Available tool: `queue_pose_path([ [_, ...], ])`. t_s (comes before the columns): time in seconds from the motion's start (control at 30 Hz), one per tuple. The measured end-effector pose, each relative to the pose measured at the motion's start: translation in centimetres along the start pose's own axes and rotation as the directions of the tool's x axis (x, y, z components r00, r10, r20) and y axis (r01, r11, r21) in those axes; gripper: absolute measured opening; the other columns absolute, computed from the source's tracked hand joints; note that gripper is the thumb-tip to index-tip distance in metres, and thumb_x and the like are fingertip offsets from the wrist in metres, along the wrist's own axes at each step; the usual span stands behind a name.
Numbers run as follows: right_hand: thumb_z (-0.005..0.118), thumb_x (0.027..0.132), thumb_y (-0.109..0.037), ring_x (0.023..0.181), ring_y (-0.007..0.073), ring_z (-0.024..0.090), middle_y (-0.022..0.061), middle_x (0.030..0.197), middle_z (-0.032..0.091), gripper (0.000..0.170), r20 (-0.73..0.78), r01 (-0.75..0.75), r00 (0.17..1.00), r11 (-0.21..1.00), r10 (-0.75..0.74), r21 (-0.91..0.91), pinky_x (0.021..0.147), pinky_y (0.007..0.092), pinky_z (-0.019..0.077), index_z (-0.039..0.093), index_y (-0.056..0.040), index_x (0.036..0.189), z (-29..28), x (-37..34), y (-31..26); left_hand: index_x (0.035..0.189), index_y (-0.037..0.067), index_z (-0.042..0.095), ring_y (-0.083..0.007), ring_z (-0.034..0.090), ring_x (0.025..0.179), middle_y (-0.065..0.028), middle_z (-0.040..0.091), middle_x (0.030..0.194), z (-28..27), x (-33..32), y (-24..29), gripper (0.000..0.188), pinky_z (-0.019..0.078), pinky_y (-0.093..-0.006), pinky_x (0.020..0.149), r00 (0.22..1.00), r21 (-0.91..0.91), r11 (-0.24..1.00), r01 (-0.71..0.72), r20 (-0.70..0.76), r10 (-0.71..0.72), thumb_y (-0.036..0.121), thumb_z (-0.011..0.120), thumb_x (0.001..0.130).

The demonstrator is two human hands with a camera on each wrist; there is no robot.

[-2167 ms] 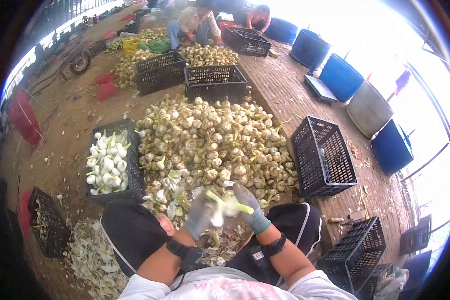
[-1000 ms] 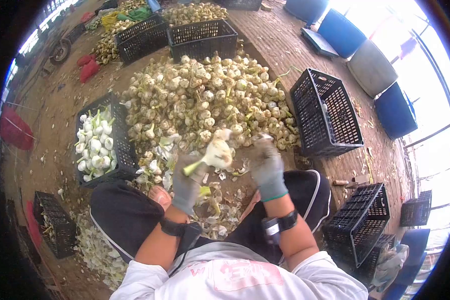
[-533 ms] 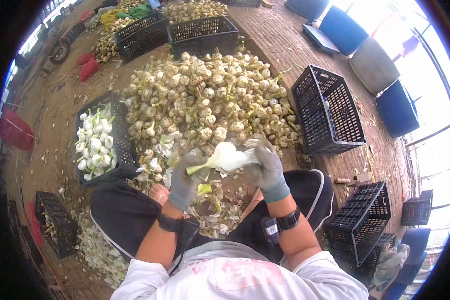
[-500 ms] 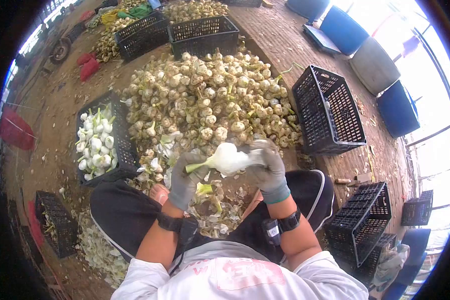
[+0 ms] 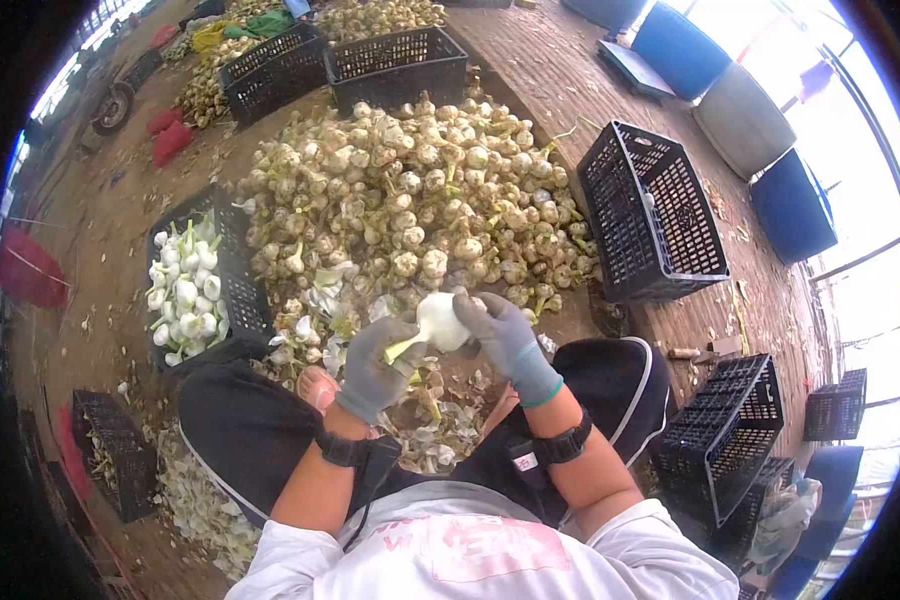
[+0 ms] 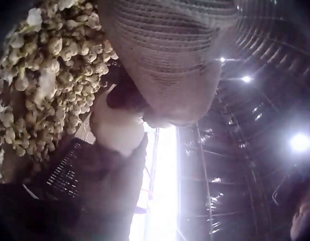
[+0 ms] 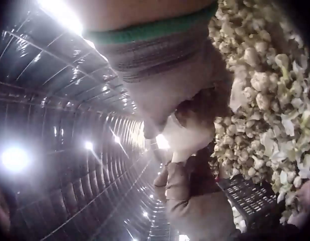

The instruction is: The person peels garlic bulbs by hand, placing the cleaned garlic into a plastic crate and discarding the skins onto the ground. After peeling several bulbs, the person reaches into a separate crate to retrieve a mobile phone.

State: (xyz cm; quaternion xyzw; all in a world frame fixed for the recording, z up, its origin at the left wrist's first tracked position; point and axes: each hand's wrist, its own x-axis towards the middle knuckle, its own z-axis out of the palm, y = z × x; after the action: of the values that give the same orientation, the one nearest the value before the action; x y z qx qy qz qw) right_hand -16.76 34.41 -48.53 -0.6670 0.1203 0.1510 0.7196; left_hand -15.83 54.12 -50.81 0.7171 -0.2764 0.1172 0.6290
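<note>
Near the centre of the frame, just below the heap of dull-skinned bulbs (image 5: 410,190), you have one white bulb (image 5: 443,322) held at two ends. Your gloved left hand (image 5: 375,365) has its fingers curled round the pale green stem (image 5: 403,349), which points to the lower left; your gloved right hand (image 5: 510,345) grips the round body from the right, though the exact set of its fingertips is hard to tell. The main risk seems to lie in the two grips working against each other: pull or twist too hard and the stem may well snap at the neck. The bare surface looks smooth, so slack fingers could let it slip, and it would probably land among the loose peelings (image 5: 435,425) at the lower centre and pick up dirt. At the left of the frame, the black crate (image 5: 252,305) is piled with peeled bulbs (image 5: 188,290), so one laid carelessly on top might roll off
</note>
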Motion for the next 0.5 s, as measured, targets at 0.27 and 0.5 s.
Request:
queue_pose_path([
  [0.27, 0.065, 0.07, -0.01, 0.09, 0.0316, 0.065, 0.0096, 0.097, 0.069, 0.037, 0.037, 0.075, 0.934, 0.295, -0.356, 0.953, 0.089, 0.0483, 0.051, 0.064, -0.0123, 0.107, -2.9, -2.0, 3.8, 0.107, 0.004, 0.055, -0.0268, 0.064, 0.097, -0.0133, 0.061, 0.109, 0.1, 0.1, 0.5, 0.025, 0.0561, -0.0406, 0.082, 0.857, -0.864, 0.279, 0.419, 0.275, -0.437, 0.018, 0.062, 0.088],
  [0.5, 0.066, 0.082, -0.024, 0.09, 0.033, 0.063, 0.0155, 0.094, 0.067, 0.032, -0.03, -0.005, 0.999, 0.59, -0.032, -0.807, 0.078, 0.0394, 0.0511, 0.064, -0.0042, 0.107, -3.8, -0.5, 1.7, 0.127, 0.0, 0.05, -0.0292, 0.055, 0.117, -0.0164, 0.058, 0.124, -0.6, 1.6, 0.7, 0.038, 0.051, -0.0473, 0.095, 0.684, -0.902, -0.349, 0.253, 0.422, -0.595, 0.02, 0.047, 0.095],
])
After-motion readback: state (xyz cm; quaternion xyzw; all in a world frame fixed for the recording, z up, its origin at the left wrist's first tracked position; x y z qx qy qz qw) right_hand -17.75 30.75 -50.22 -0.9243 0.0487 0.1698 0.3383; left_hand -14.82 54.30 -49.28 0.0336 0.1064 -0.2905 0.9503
